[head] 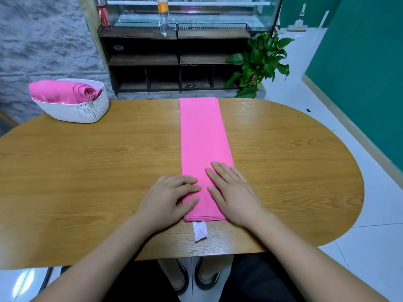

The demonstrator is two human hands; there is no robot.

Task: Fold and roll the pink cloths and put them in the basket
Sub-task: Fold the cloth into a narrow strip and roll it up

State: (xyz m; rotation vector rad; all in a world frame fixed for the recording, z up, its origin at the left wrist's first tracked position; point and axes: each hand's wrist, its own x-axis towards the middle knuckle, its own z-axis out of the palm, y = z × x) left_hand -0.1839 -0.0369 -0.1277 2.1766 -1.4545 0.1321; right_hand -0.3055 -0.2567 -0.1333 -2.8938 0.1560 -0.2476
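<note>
Two hands are laid flat on the near end of a pink cloth (202, 149), which is folded into a long narrow strip and stretched from the worktop's near edge toward 12 o'clock, where its far end meets the far edge. The left hand (168, 201) is spread open, palm down, with its fingers on the strip's left border and its palm on the wooden worktop (87, 171); nothing is gripped. The right hand (233, 192) is likewise open and pressed flat, its fingers pointed toward 11 o'clock across the strip's right border; nothing is gripped by it either. A white label (200, 231) is seen sticking out from under the cloth's near end, at 6 o'clock from the hands. At 10 o'clock, near the far left edge of the worktop and well apart from the strip, a white woven basket (82, 112) is placed, and a rolled pink cloth (63, 92) is held in it. No object is found between the strip and the basket. Beyond the worktop, at 12 o'clock, a dark shelf unit (174, 62) is seen, with a potted plant (261, 59) at 1 o'clock.
</note>
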